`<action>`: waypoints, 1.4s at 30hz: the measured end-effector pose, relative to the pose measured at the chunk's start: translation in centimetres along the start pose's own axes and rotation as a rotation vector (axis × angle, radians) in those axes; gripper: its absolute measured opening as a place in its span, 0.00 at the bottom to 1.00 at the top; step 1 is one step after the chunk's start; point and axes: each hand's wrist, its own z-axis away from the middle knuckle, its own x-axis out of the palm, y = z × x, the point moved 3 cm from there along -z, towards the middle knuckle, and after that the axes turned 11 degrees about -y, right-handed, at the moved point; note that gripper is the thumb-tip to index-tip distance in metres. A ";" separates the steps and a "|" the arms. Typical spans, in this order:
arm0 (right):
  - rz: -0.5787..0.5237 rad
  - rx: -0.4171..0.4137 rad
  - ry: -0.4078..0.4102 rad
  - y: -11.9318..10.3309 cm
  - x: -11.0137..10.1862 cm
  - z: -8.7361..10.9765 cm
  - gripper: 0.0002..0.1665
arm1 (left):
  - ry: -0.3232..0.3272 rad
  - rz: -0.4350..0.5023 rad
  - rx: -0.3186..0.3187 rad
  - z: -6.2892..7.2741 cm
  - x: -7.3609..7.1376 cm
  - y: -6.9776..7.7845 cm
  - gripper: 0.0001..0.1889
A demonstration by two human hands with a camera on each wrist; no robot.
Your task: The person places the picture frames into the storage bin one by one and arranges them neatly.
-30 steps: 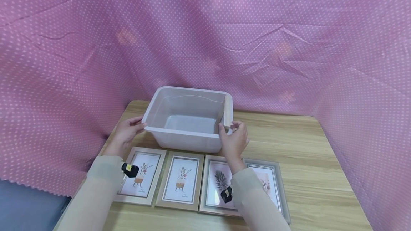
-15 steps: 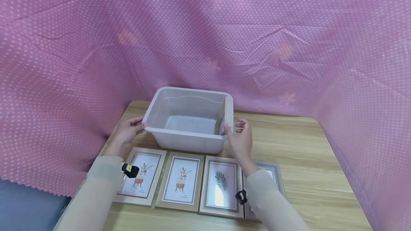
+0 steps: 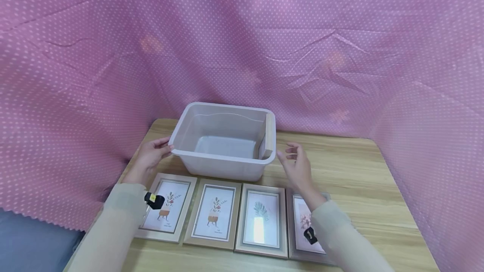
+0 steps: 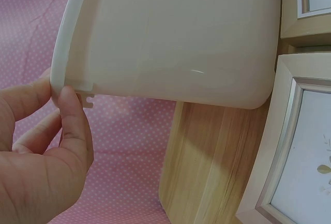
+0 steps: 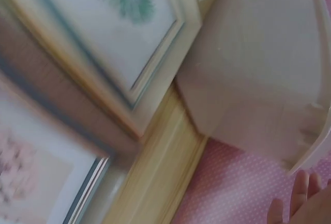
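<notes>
A pale plastic bin point(image 3: 219, 166) stands at the back of the wooden table. My left hand point(image 3: 148, 156) pinches the rim at its front left corner, thumb on one side and fingers on the other in the left wrist view. Inside the bin, a picture frame point(image 3: 269, 135) leans upright against the right wall. Just off the front right corner, my right hand point(image 3: 296, 165) has its fingers spread and nothing in them. In the right wrist view only the fingertips point(image 5: 299, 190) show at the lower right, close to the bin's rim.
Several picture frames lie face up in a row before the bin: two with potted plants point(image 3: 165, 207) point(image 3: 213, 213), one with a green leaf point(image 3: 261, 221), and one with pink flowers point(image 3: 302, 209) partly under my right forearm. A pink dotted cloth point(image 3: 242, 45) hangs around the table point(image 3: 363, 188).
My right hand has let go of the frame at the bin's right side and drawn away to the right. The left hand has stayed on the rim.
</notes>
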 end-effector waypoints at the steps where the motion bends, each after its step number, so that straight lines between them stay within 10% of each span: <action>1: 0.012 -0.007 -0.013 0.2 -0.2 0.1 0.31 | 0.001 -0.004 -0.006 0.0 0.0 0.0 0.26; 42: 0.320 0.105 -0.305 13.0 -8.0 5.2 0.40 | 0.017 0.015 0.003 0.1 0.1 0.1 0.26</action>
